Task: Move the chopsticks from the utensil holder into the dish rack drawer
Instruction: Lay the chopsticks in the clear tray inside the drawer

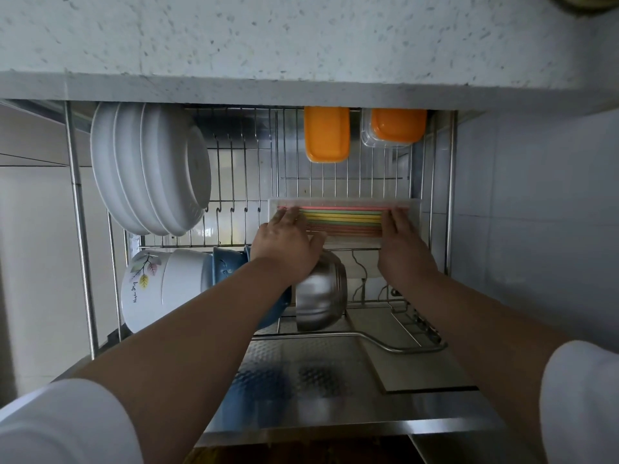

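Several pastel chopsticks [341,220], pink, yellow, green and orange, lie side by side in a clear plastic tray [415,209] that rests on the wire dish rack drawer [335,175]. My left hand [284,242] rests flat on the left ends of the chopsticks, fingers spread over them. On the right ends lies my right hand [402,242], fingers pointing into the tray. Neither hand is closed around a chopstick. No utensil holder is in view.
White plates [150,169] stand at the rack's left. Two orange-lidded boxes [326,133] [397,123] stand at the back. Below the tray lie white bowls [160,286], a blue bowl [231,266] and a steel bowl [321,293]. A stone counter edge [301,88] overhangs the drawer.
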